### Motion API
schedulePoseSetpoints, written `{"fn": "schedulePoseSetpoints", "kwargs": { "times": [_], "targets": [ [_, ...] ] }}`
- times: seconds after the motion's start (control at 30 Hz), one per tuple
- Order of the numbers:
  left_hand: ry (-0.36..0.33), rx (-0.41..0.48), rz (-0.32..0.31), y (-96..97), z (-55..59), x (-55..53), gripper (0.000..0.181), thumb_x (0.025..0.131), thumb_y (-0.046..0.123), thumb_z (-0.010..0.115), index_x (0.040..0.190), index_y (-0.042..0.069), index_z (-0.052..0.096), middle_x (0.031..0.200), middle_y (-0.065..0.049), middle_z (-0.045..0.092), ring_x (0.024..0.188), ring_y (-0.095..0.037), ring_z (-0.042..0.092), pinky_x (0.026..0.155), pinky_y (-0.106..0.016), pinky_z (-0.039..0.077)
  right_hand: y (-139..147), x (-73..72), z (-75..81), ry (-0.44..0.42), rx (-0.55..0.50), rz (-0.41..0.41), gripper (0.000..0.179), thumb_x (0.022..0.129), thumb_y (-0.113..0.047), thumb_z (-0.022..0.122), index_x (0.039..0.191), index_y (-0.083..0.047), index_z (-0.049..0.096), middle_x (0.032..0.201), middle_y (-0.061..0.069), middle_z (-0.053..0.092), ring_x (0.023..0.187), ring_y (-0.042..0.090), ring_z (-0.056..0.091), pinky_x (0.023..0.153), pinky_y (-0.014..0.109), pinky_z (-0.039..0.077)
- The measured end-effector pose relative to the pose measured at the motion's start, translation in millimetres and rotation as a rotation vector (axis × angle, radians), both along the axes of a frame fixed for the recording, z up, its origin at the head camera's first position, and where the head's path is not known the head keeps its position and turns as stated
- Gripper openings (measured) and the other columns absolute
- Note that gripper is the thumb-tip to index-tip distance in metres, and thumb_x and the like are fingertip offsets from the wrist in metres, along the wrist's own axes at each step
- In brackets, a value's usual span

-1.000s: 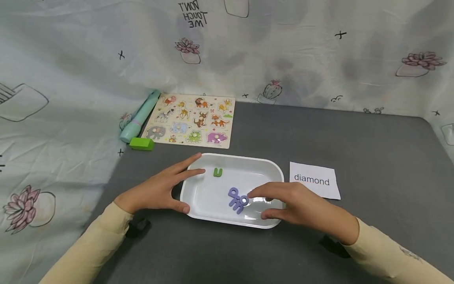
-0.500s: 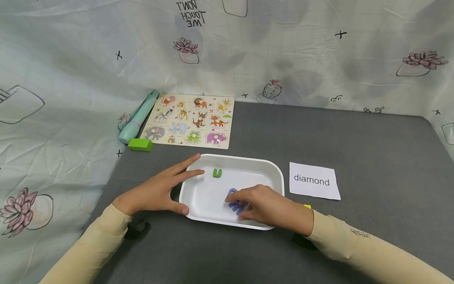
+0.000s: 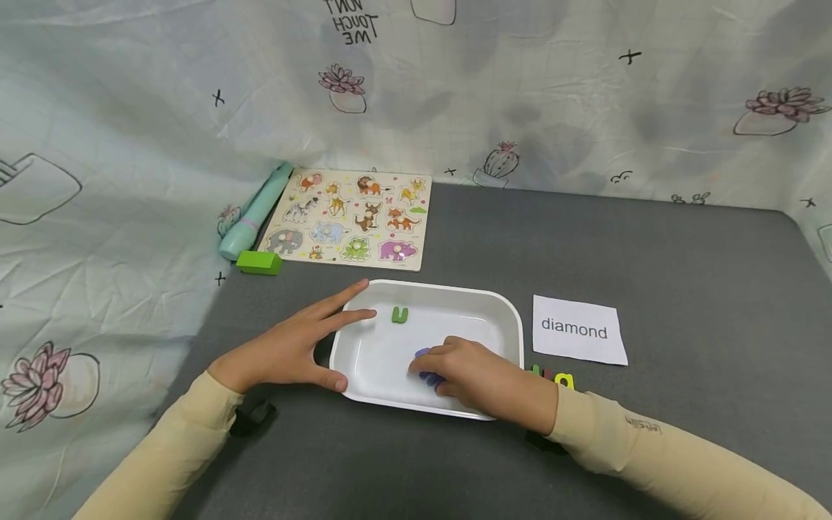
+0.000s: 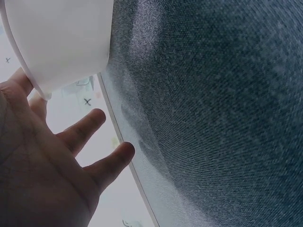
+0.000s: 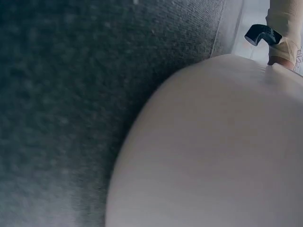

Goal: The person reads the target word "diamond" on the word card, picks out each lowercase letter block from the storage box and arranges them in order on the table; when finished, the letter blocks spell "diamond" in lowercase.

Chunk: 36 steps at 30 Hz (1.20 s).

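My left hand (image 3: pixel 295 343) is spread at the left end of a white tray (image 3: pixel 481 307), thumb by the near rim and a finger by the far rim. The left wrist view shows fingertips against the tray's edge and the other fingers stretched out, apart from it. Inside the tray, my right hand (image 3: pixel 477 375) reaches down with curled fingers and thumb around a cluster of purple toy letters (image 3: pixel 429 378). It hides most of them. A green letter u (image 3: pixel 399 315) lies towards the far left of the tray. The right wrist view shows the tray's outer wall (image 5: pixel 203 151), with no right fingers visible.
Right of the tray lies a paper card (image 3: pixel 578 330) reading "diamond". Below it, a yellow letter (image 3: pixel 564 380) and other letters are partly hidden by my right arm. An animal puzzle board (image 3: pixel 354 220), a green block (image 3: pixel 258 263) and a folded teal object (image 3: pixel 253 217) lie at the back left.
My right hand has moved left from the tray's right side onto the purple letters, covering most of them. Letters beyond the tray's right end have come into view. My left hand has stayed put.
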<state>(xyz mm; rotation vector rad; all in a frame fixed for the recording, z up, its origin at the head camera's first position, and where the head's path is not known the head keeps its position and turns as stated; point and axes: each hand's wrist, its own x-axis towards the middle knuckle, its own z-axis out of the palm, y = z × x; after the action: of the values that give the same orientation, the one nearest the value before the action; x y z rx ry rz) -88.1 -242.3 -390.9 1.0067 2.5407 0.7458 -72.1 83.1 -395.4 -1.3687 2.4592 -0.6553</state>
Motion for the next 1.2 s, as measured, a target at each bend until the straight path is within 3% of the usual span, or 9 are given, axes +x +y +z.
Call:
{"fn": "schedulePoseSetpoints", "kwargs": {
  "times": [0.17, 0.27, 0.5, 0.73, 0.83, 0.97, 1.2],
  "targets": [
    [0.000, 0.004, -0.002, 1.2, 0.4, 0.2, 0.099, 0.077, 0.056, 0.084, 0.159, 0.037, 0.032, 0.170, 0.008, -0.003, 0.151, -0.026, 0.018, 0.106, -0.062, 0.035, -0.6, 2.5, 0.6, 0.134, 0.036, 0.023, 0.042, 0.082, -0.003, 0.084, 0.119, -0.019, 0.073, 0.115, -0.005, 0.068, 0.102, 0.017, 0.058, 0.085, 0.030, 0.052],
    [-0.002, 0.006, -0.003, 1.4, 0.3, 0.6, 0.100, 0.076, 0.054, 0.085, 0.159, 0.035, 0.033, 0.170, 0.008, -0.003, 0.151, -0.026, 0.019, 0.107, -0.061, 0.034, 0.3, 4.2, 0.7, 0.161, 0.035, 0.020, 0.041, 0.082, -0.005, 0.084, 0.118, -0.023, 0.073, 0.112, -0.007, 0.064, 0.100, 0.015, 0.059, 0.081, 0.030, 0.054],
    [-0.001, 0.009, -0.003, 1.1, 0.3, 0.6, 0.098, 0.077, 0.055, 0.085, 0.159, 0.032, 0.035, 0.170, 0.008, -0.001, 0.151, -0.026, 0.020, 0.107, -0.061, 0.034, 3.8, 5.0, 4.5, 0.038, -0.138, 0.006, 0.034, 0.085, 0.003, 0.077, 0.111, -0.018, 0.074, 0.103, -0.007, 0.063, 0.081, 0.006, 0.061, 0.074, 0.024, 0.051],
    [-0.011, 0.004, 0.004, 2.0, 0.5, 1.2, 0.099, 0.076, 0.054, 0.086, 0.158, 0.032, 0.036, 0.170, 0.008, -0.002, 0.151, -0.027, 0.019, 0.106, -0.062, 0.034, 24.5, 2.1, 18.7, -0.077, -0.412, 0.021, 0.031, 0.085, 0.004, 0.080, 0.110, -0.013, 0.074, 0.100, -0.005, 0.071, 0.088, 0.004, 0.065, 0.076, 0.022, 0.055],
    [-0.010, 0.002, 0.005, 2.5, 0.9, 1.1, 0.099, 0.076, 0.053, 0.086, 0.158, 0.032, 0.036, 0.170, 0.008, -0.002, 0.151, -0.028, 0.019, 0.107, -0.063, 0.033, 44.3, 3.0, 32.1, -0.188, -0.442, -0.033, 0.033, 0.087, 0.005, 0.077, 0.114, -0.014, 0.074, 0.105, -0.005, 0.073, 0.093, 0.006, 0.067, 0.077, 0.025, 0.057],
    [-0.014, 0.002, 0.006, 2.5, 1.7, 0.8, 0.100, 0.075, 0.053, 0.087, 0.159, 0.034, 0.035, 0.170, 0.009, -0.002, 0.152, -0.028, 0.018, 0.107, -0.064, 0.032, 76.7, 6.1, 49.7, -0.256, -0.430, -0.146, 0.035, 0.088, 0.005, 0.076, 0.114, -0.018, 0.075, 0.109, -0.007, 0.073, 0.093, 0.009, 0.068, 0.076, 0.029, 0.058],
    [-0.009, 0.000, 0.006, 1.7, 2.5, 0.8, 0.100, 0.075, 0.053, 0.086, 0.159, 0.032, 0.035, 0.170, 0.009, -0.002, 0.151, -0.029, 0.019, 0.106, -0.064, 0.033, 129.0, 13.6, 64.6, -0.198, -0.397, -0.310, 0.040, 0.086, 0.002, 0.079, 0.119, -0.020, 0.075, 0.109, -0.008, 0.074, 0.085, 0.010, 0.072, 0.068, 0.023, 0.056]
  ]
}}
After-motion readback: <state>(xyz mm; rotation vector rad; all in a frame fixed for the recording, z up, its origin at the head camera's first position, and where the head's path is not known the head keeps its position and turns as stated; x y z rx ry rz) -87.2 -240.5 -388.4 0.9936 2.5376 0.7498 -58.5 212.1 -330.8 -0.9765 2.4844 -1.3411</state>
